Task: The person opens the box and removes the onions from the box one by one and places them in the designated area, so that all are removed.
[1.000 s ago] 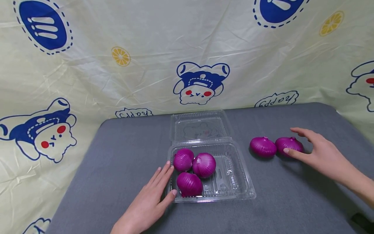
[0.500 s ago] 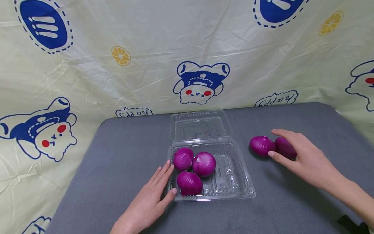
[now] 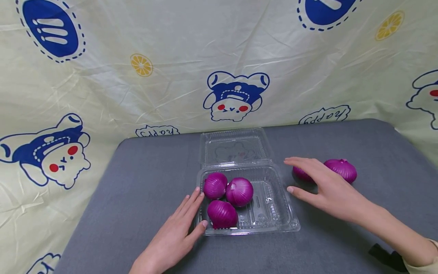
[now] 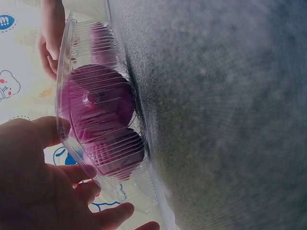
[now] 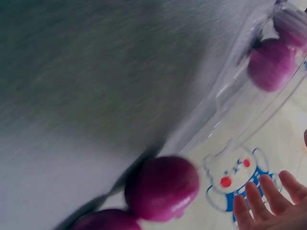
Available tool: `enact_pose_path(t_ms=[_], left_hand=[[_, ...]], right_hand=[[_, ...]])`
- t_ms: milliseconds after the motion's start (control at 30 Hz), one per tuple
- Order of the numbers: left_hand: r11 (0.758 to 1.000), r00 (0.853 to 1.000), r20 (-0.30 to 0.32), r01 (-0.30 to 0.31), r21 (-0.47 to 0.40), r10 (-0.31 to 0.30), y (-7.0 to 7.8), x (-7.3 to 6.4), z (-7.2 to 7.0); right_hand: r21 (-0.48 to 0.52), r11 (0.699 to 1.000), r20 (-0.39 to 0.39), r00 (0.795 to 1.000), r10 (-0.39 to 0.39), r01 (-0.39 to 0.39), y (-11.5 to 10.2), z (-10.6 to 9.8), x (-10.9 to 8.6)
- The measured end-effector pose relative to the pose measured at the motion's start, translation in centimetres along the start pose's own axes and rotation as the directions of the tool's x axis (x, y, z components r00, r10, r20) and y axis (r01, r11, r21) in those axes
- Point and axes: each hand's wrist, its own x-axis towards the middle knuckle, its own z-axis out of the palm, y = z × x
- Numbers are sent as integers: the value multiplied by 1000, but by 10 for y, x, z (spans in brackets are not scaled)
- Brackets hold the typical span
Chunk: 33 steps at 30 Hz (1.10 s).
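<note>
A clear plastic clamshell box (image 3: 273,229) lies with its lid folded back, and three purple onions are grouped in its left half, one of them the front onion (image 3: 222,214). My left hand (image 3: 172,234) lies along the box's left side, fingers fairly straight and touching the rim, as the left wrist view also shows. With fingers spread and nothing held, my right hand (image 3: 330,188) hovers beside the box's right edge. It partly covers the nearer of two loose onions (image 3: 301,174); the other loose onion (image 3: 343,170) shows behind the hand. Both loose onions (image 5: 163,188) appear in the right wrist view.
The transparent lid (image 3: 236,146) lies flat behind the box. A grey cloth (image 3: 154,167) covers the table, and a printed pale curtain (image 3: 178,95) hangs at its far edge. A black strap-like object (image 3: 386,257) shows near the right forearm.
My right hand has moved left, from around the farther-right onion, past both loose onions, toward the box. Those onions stay on the table. My left hand has not moved.
</note>
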Motion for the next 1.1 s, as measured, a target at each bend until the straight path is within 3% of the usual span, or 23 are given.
enact_pose_path(t_ms=[233, 667, 1100], left_hand=[[1000, 1000, 11, 18, 0, -18, 0, 1, 0], [999, 999, 39, 37, -1, -37, -1, 3, 0], [1000, 1000, 26, 14, -4, -14, -2, 1, 0]], right_hand=[[32, 998, 94, 994, -61, 58, -14, 14, 9], [125, 990, 187, 978, -93, 70, -31, 35, 27], [239, 967, 262, 953, -152, 89, -33, 60, 45]])
